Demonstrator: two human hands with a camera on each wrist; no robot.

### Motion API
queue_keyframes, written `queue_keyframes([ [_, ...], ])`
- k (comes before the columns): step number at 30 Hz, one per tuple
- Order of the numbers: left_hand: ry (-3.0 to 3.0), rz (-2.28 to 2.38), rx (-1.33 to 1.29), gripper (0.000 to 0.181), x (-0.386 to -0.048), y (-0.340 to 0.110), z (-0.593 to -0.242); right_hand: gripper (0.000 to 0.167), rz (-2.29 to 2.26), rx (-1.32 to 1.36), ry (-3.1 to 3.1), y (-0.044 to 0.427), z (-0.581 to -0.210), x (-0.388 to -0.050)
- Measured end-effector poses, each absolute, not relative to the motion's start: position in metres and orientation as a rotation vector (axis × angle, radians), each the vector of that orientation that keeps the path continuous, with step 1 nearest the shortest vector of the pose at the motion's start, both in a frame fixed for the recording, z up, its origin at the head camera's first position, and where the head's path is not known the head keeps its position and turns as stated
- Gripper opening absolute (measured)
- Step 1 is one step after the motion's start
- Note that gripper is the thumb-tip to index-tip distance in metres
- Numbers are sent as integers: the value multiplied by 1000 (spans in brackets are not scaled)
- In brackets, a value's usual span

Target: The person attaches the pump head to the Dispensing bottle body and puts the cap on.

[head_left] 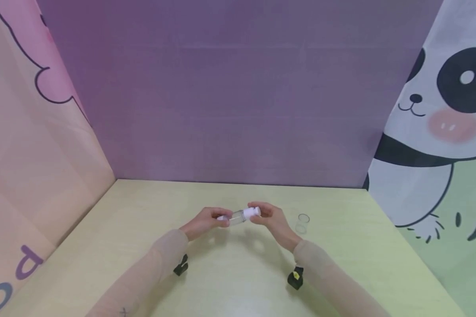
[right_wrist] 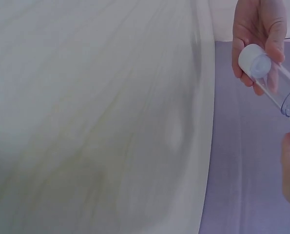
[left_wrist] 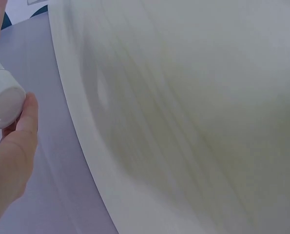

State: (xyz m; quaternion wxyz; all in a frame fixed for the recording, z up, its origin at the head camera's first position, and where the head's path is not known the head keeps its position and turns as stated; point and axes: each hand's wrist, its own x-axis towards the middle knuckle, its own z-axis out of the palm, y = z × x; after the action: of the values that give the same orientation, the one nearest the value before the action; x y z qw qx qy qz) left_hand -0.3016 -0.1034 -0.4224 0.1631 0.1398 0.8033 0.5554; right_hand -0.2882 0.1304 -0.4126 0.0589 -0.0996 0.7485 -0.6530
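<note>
Aloft, clear bottle (head_left: 237,217) between fingers (head_left: 222,211).

even light | soft shadows on table (head_left: 349,233) | wrist views dimmer, hazy

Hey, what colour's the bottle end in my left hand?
White; the bottle end shows best in right wrist view.

left panel (head_left: 44,154) | purple letter "d" (head_left: 32,255) | grey-blue letter "o" (head_left: 9,290), below and left of it
</note>
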Motion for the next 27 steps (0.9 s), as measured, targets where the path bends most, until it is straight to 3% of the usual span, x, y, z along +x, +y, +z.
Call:
queue_keyframes([
  [27, 2285, 1622, 321, 33, -302, -99, -428, 37, -2007, -208, 2276, 128, -416, -289],
])
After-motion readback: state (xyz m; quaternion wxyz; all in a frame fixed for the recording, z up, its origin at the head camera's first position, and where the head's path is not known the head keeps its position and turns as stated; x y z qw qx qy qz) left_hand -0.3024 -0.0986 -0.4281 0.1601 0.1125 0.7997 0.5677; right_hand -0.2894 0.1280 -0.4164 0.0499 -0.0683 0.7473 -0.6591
